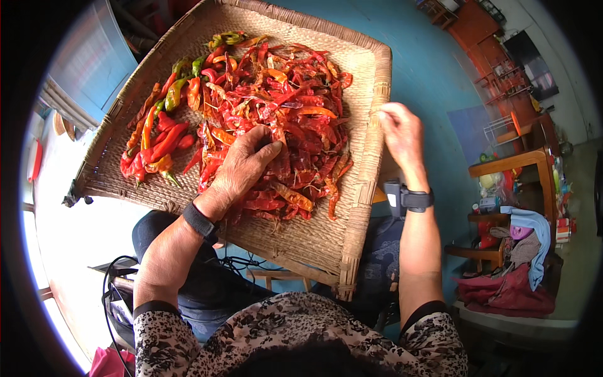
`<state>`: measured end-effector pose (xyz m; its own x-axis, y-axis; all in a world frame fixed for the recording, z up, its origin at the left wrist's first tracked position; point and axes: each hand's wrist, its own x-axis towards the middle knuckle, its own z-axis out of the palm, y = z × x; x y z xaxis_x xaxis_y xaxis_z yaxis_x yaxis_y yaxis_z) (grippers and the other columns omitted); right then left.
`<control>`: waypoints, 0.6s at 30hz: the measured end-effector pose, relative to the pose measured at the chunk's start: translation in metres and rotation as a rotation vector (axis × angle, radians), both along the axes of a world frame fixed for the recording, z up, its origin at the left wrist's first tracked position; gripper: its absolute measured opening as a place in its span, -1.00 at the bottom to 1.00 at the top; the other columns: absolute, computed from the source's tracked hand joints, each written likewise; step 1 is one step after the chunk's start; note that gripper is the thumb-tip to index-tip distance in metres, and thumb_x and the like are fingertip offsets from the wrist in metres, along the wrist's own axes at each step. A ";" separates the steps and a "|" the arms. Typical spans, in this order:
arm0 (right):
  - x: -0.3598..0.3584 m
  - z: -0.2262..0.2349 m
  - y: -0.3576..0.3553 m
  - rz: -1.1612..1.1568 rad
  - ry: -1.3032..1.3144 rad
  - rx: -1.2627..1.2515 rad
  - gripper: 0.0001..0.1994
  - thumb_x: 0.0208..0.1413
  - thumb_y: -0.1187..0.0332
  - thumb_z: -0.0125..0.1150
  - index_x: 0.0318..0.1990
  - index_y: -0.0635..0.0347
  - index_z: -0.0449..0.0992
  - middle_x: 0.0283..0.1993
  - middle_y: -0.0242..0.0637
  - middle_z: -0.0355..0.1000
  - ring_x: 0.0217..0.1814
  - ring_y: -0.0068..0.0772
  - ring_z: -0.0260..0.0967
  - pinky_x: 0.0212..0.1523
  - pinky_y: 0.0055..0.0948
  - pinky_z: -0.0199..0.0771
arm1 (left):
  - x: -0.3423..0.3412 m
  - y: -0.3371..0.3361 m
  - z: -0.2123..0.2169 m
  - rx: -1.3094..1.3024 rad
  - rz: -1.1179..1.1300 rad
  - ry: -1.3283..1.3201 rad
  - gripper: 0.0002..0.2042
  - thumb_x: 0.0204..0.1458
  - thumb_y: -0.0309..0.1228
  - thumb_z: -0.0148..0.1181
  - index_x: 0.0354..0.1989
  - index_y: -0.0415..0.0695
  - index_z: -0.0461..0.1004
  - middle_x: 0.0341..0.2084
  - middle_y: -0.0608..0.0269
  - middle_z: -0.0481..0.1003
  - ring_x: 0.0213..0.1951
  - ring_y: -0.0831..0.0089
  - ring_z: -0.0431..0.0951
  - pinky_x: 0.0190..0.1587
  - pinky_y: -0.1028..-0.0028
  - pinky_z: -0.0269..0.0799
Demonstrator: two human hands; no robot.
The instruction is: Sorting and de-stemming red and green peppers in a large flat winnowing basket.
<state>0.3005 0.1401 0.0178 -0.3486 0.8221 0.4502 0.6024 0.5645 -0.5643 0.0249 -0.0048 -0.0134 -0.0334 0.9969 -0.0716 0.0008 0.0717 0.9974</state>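
A heap of dried red chili peppers (308, 135) covers the middle of a square woven bamboo tray (361, 132). Into the heap reaches my left hand (245, 160), its thumb and forefinger closed on a dried chili; its other fingers are partly hidden. My right hand (402, 133) is raised at the tray's right rim, apart from the heap. Its fingers are curled together, and whatever they may hold is too small to make out. Fresher, plumper red peppers (166, 141) and some greenish ones (176, 94) lie along the tray's left side.
The tray rests over my lap, with a wooden stool (276, 276) partly showing beneath. At the right stands a wooden chair (512, 164) heaped with clothes (512, 292). Blue floor (433, 69) lies beyond the tray. A black cable (108, 295) hangs at lower left.
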 end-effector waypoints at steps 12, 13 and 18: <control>-0.100 -0.008 -0.012 0.121 -0.162 -0.045 -0.85 0.06 0.49 0.20 -0.18 0.15 0.48 -0.44 -0.26 0.50 -0.49 -0.43 0.43 -0.52 -0.45 0.40 | -0.001 -0.010 0.015 -0.064 -0.009 -0.022 -0.88 0.18 -0.40 0.04 -0.25 -0.20 0.39 -0.46 0.38 0.43 -0.39 0.64 0.39 -0.33 0.59 0.35; -0.095 0.001 -0.012 0.082 -0.115 -0.001 -0.87 0.08 0.47 0.20 -0.20 0.14 0.50 -0.44 -0.30 0.53 -0.50 -0.52 0.42 -0.51 -0.50 0.39 | -0.002 -0.008 0.014 -0.032 0.000 0.035 -0.86 0.16 -0.40 0.06 -0.26 -0.24 0.38 -0.49 0.31 0.47 -0.43 0.59 0.45 -0.34 0.54 0.41; -0.062 -0.004 -0.002 0.035 0.181 0.205 -0.84 0.10 0.51 0.15 -0.15 0.19 0.42 -0.53 -0.33 0.41 -0.51 -0.51 0.33 -0.47 -0.43 0.37 | -0.006 -0.007 0.002 0.029 0.057 -0.108 -0.89 0.15 -0.42 0.08 -0.32 -0.21 0.40 -0.52 0.40 0.40 -0.45 0.65 0.31 -0.39 0.58 0.30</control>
<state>0.2381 0.1380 0.0133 -0.2738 0.6962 0.6636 0.4808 0.6966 -0.5325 0.0187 -0.0113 -0.0114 -0.0836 0.9953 -0.0491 -0.1096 0.0398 0.9932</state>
